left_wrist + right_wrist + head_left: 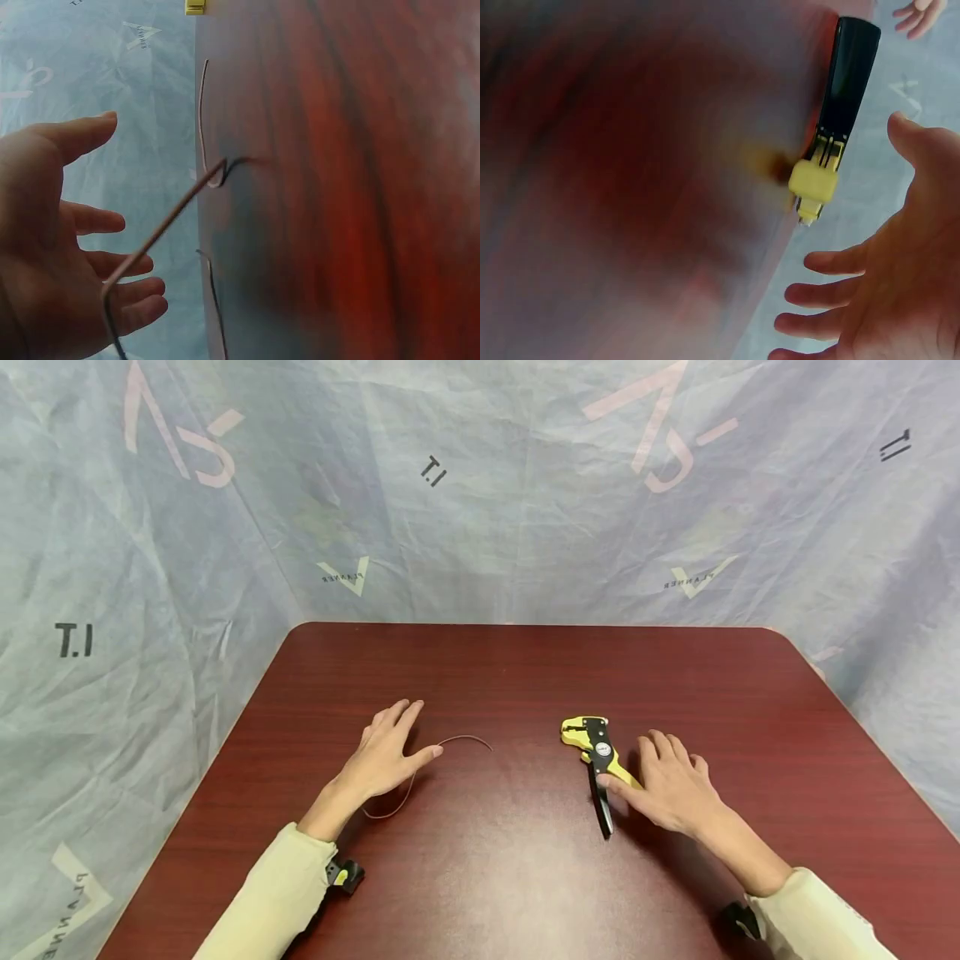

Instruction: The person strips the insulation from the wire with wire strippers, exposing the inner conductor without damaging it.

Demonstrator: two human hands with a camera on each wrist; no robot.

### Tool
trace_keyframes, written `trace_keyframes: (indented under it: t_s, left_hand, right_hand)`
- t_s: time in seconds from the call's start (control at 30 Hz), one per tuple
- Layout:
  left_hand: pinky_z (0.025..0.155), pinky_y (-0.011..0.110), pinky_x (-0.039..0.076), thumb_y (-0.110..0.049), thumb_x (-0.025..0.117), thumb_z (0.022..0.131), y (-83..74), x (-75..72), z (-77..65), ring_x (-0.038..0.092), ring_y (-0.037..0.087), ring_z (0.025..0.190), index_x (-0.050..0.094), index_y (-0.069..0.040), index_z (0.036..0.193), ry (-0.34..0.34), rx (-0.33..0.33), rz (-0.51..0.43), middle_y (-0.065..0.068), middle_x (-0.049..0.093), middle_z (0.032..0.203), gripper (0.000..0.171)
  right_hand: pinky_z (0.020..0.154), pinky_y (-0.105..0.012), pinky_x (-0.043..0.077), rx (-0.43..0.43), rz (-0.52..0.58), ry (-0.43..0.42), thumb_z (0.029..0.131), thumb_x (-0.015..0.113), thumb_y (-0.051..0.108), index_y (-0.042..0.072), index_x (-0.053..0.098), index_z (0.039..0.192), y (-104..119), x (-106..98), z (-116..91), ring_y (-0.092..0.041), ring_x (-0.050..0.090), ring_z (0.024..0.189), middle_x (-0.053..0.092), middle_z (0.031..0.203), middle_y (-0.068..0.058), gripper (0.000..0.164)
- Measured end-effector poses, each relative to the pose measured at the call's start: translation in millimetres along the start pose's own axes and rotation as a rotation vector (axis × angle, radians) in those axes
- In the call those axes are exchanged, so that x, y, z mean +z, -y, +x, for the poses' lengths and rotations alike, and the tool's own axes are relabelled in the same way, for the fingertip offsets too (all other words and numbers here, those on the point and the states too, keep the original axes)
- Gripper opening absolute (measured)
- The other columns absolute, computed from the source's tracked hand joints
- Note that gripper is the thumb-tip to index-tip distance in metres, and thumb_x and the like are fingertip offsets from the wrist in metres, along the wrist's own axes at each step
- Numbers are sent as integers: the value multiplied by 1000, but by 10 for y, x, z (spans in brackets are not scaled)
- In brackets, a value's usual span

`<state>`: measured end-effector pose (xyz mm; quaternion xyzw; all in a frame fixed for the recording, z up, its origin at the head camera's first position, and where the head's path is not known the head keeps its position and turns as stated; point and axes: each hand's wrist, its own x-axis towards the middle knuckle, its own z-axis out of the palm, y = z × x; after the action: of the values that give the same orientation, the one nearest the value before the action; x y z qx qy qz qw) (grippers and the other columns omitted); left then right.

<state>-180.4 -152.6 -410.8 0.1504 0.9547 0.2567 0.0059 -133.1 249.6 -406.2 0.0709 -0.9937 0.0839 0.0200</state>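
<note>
Pale printed sheeting (487,527) hangs behind a dark red wood-grain table (487,877). On it, right of centre, lies a yellow-and-black wire stripper (601,749), just beside the right hand (675,789). That hand is spread and relaxed, gripping nothing; its thumb overlaps a handle in the head view, but the right wrist view shows them apart. The left hand (382,764) is likewise splayed and holds nothing, above a thin brown wire (166,223) that curves out past it.

I judge this a pause before pick-up — grasping would call for closing the right fingers round the handles and pinching the wire with the left.

Counts: 2 hands, 1 stripper, 1 wire in the head view — whether the separate lower strand in the left wrist view belongs to it, I cannot tell.
</note>
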Motion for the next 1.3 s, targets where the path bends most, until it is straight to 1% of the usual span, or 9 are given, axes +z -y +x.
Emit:
trace_keyframes:
  t_s: [0.13,0.23,0.37,0.43,0.6,0.77,0.9,1.1,1.3]
  left_hand:
    - [113,69,29,-47,65,94,-2,35,22,31,46,145,33,-9,156,7,3,-45,23,35,158,79]
    - [111,68,33,-46,65,94,3,50,37,32,45,146,34,-10,155,17,4,-74,22,38,156,78]
    - [111,65,36,-44,66,94,22,67,64,33,43,146,35,-9,155,38,21,-111,21,40,156,76]
    - [111,62,37,-41,66,94,36,82,82,35,41,145,36,-8,154,48,37,-129,20,41,155,75]
    - [111,60,39,-36,68,94,68,133,115,42,40,140,40,-5,151,50,70,-157,20,47,150,71]
    - [110,59,39,-33,70,93,81,195,148,47,39,135,44,-5,148,50,82,-183,20,54,143,68]
    - [109,58,40,-32,72,92,80,232,171,48,38,132,46,-6,147,46,85,-191,20,56,140,67]
    - [105,54,42,-27,75,90,85,284,217,51,35,125,51,-4,143,12,123,-200,19,60,133,62]
    - [99,50,43,-22,78,87,101,327,238,54,34,116,56,-2,138,-35,159,-209,18,63,125,59]
  right_hand:
    - [87,-70,43,23,18,37,87,52,75,-5,56,116,58,22,-19,-46,46,130,50,140,-29,85]
    - [82,-67,45,40,30,64,87,51,77,-3,57,110,91,31,-29,-44,49,126,53,136,-26,83]
    - [74,-61,47,58,55,94,86,52,77,-1,58,109,123,44,-32,-40,54,115,57,126,-22,82]
    - [72,-60,47,68,63,107,86,52,77,-1,58,109,133,50,-33,-40,55,113,58,125,-22,82]
    - [73,-62,48,85,65,131,85,53,77,-4,58,109,164,55,-46,-44,53,116,54,131,-26,85]
    - [71,-60,47,90,68,135,84,55,77,-2,57,101,185,70,-51,-44,53,114,54,127,-26,81]
    - [74,-62,46,100,76,131,83,56,76,-1,56,100,201,87,-49,-45,50,119,52,131,-27,79]
    - [81,-66,44,118,105,115,82,59,76,-2,55,100,226,143,-34,-48,44,127,46,138,-30,80]
    - [86,-68,41,139,116,111,81,62,74,-6,53,107,253,188,-25,-50,38,132,40,144,-32,85]
